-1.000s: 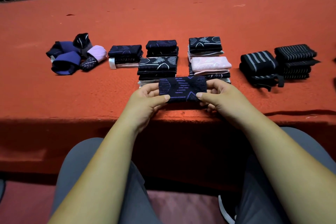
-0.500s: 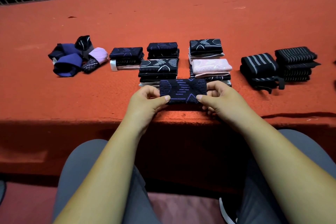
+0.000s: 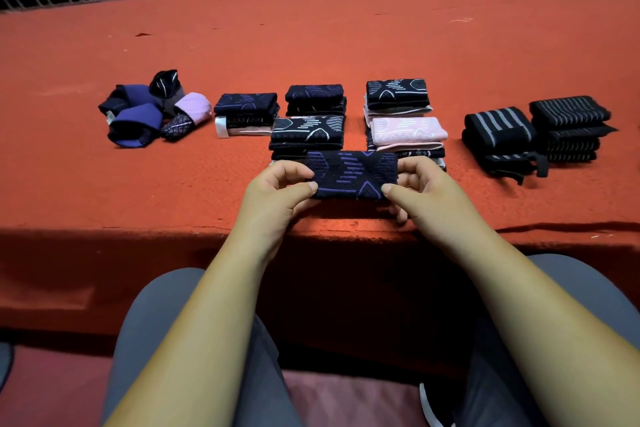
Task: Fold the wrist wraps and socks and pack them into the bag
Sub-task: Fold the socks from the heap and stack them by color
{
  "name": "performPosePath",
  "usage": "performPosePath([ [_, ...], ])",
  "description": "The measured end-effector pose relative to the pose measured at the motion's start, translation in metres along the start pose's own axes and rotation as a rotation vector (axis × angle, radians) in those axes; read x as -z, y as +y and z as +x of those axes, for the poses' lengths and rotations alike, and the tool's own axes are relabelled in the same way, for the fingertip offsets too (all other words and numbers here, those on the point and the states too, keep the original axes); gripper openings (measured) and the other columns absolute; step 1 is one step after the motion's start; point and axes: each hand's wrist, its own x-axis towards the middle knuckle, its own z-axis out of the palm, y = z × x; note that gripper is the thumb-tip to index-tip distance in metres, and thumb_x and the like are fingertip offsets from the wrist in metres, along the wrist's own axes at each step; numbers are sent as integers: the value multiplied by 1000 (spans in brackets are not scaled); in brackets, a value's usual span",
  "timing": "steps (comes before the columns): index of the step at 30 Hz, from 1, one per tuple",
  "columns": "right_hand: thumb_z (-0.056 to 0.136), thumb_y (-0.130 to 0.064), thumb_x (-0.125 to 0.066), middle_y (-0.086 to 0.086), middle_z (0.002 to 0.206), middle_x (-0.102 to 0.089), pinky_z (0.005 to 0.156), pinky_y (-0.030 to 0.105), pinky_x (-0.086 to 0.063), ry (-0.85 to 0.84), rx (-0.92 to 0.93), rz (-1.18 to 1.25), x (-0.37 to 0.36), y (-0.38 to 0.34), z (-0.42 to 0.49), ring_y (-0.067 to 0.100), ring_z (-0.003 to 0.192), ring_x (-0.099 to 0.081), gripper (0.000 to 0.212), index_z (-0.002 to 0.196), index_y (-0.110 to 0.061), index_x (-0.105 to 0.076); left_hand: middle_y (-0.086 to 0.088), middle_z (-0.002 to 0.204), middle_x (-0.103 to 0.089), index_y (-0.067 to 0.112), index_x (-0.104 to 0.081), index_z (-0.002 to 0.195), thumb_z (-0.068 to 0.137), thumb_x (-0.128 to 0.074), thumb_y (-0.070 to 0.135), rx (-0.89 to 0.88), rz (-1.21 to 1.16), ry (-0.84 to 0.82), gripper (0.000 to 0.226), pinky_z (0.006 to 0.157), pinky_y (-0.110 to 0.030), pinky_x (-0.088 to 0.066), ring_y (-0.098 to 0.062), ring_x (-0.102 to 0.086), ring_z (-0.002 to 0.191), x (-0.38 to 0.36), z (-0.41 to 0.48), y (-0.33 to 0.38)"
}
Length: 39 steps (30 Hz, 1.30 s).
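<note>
Folding is judged done on the purple-patterned sock [image 3: 351, 175], which is pinched at both ends by the left hand [image 3: 273, 194] and right hand [image 3: 427, 192] above the red table [image 3: 346, 45], near its front edge. Placement on a stack is called for next. Five sock stacks [image 3: 306, 135], two wrist-wrap stacks [image 3: 498, 139] and one loose heap [image 3: 138, 114] are counted; no bag is seen.

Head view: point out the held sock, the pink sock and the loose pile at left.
held sock [image 3: 351, 174], head view, purple-patterned middle.
pink sock [image 3: 408, 130], head view, top face centre.
loose pile [image 3: 136, 121], head view, front purple piece.
</note>
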Motion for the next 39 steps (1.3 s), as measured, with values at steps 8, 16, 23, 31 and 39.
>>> performPosePath([
  [8, 96, -12, -72, 4, 95, -65, 73, 48, -57, 89, 199, 3, -20, -16, -6, 30, 69, -67, 30, 106, -33, -51, -8, 99, -70, 24, -77, 90, 91, -72, -1, -87, -4, 51, 26, 95, -42, -58, -26, -69, 96, 13, 1, 13],
  [16, 101, -11, -64, -8, 102, -69, 92, 56, -58, 31, 242, -107, -52, -34, 4, 20, 81, -73, 28, 110, -37, -60, 3, 83, -70, 19, -74, 88, 93, -70, -7, -122, -53, 180, 27, 82, -34, -62, -18, -67, 84, 37, 13, 25],
  [23, 101, -17, -68, -26, 101, -71, 83, 10, -43, 43, 330, -288, -80, -63, 41, -5, 92, -65, 22, 117, -33, -70, -4, 89, -68, 16, -66, 92, 93, -74, 2, -165, 4, 352, 16, 66, -30, -58, -15, -67, 82, 61, 43, 39],
  [31, 104, -27, -64, -18, 105, -68, 75, 16, -36, -33, 325, -566, -119, -100, 124, 1, 93, -59, 26, 128, -35, -68, 0, 91, -70, 18, -71, 97, 94, -73, 10, -236, 171, 481, 9, 61, -28, -58, -20, -66, 81, 98, 119, 64],
  [39, 103, -17, -56, -4, 115, -70, 82, 22, -38, -79, 236, -649, -163, -101, 223, 14, 94, -60, 32, 130, -27, -71, 10, 106, -80, 36, -79, 100, 89, -65, 24, -249, 241, 478, 21, 98, -49, -60, -14, -76, 103, 137, 198, 62],
])
